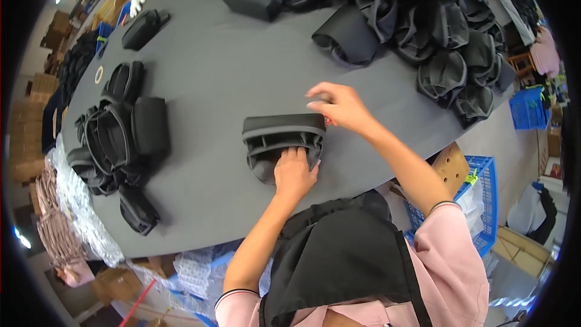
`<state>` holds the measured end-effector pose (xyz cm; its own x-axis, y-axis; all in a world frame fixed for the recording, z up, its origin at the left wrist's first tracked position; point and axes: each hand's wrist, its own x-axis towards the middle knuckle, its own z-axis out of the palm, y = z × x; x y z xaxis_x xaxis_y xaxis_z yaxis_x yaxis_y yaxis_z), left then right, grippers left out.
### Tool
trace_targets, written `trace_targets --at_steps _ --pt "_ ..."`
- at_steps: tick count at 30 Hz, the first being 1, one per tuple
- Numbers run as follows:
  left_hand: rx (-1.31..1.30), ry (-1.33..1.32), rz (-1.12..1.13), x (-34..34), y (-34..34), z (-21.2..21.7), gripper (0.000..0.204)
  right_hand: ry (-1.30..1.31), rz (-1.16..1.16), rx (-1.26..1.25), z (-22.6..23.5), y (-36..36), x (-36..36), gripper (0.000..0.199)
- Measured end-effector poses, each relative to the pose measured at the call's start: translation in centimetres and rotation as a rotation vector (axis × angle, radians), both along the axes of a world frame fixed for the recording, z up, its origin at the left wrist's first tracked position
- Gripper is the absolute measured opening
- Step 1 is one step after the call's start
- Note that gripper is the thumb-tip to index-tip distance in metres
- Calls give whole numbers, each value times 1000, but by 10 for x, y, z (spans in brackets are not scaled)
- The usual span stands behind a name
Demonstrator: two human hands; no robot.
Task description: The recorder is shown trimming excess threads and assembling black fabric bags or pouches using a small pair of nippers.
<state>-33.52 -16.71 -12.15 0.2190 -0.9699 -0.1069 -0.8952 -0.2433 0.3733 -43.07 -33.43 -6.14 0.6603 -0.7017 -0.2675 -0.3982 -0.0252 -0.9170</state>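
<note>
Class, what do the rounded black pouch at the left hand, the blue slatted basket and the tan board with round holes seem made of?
Rounded black pouch: probably matte synthetic fabric, from its soft folds and bound edges. Blue slatted basket: likely smooth plastic, from its even colour and regular openings. Tan board: perhaps wood or cardboard, from its colour; finish unclear.

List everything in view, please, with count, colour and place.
Open pouch: one, black, near centre
Other pouches: many, black, left and far right
Table: one, grey, centre
Ring: one, cream, table's left
Crates: at least two, blue, right
Boxes: several, brown, far left
Co-worker's glove: one, white, upper left
Small item (unclear): one, red, pouch's right end
Apron, shirt: one each, black, pink, bottom
Left fingers: one hand, inside pouch
Right fingers: one hand, by pouch's right end
</note>
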Motion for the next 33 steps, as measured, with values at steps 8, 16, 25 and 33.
trace_targets --at_steps 8,16,25,33 --pt "-126 302 226 9 15 30 39 -133 -204 637 -56 98 -39 26" --pt "-146 494 274 2 22 36 46 -376 -374 743 -38 99 -24 22" --pt "-83 639 539 5 19 36 43 -335 -326 820 -39 100 -15 14" --pt "-34 987 668 10 19 59 38 -411 -349 777 -30 97 -2 7"
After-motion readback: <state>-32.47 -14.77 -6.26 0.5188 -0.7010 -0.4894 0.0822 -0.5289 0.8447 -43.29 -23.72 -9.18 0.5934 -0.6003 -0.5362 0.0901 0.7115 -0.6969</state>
